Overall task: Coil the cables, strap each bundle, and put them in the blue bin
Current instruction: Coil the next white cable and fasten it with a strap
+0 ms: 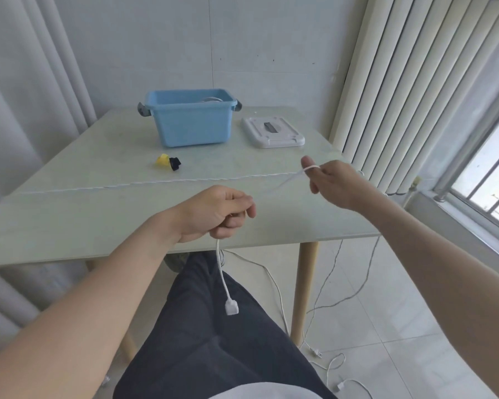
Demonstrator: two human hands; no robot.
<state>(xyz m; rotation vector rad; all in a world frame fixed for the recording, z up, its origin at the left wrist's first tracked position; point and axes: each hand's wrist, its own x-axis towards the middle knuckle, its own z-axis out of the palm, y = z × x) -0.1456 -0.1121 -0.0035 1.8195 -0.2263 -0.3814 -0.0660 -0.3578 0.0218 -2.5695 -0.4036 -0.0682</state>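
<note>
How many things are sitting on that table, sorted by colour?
Blue: 1, the blue bin
White: 2, the lid and the cable stretched across the table
Yellow and black: 1, the strap roll
Total: 4

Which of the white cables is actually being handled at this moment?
The white braided cable, gripped by the left hand and looped over the right hand, with its connector dangling; the other thin white cables lie untouched on the floor.
</note>
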